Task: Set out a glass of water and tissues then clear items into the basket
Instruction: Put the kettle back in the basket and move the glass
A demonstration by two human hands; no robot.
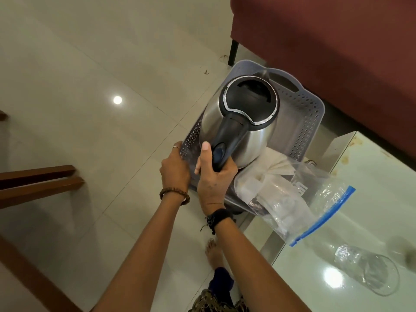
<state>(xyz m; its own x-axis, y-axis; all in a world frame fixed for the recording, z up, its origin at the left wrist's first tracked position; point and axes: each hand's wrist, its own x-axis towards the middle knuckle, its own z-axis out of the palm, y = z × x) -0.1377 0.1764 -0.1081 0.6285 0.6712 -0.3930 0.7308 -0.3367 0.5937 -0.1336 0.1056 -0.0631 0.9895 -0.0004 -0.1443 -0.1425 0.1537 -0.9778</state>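
The right hand (216,174) is clamped on the kettle (238,122) handle, holding it above the basket (308,122) for lowering. The left hand (175,170) grips the basket's near rim, apparently to steady it.

brushed steel kettle (238,122), perforated matt plastic basket (310,122), glossy floor tiles (78,75), clear plastic bag (315,206)

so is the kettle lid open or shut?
Shut. The black lid sits flush inside the chrome ring on the kettle, which the right hand holds by its handle over the basket.
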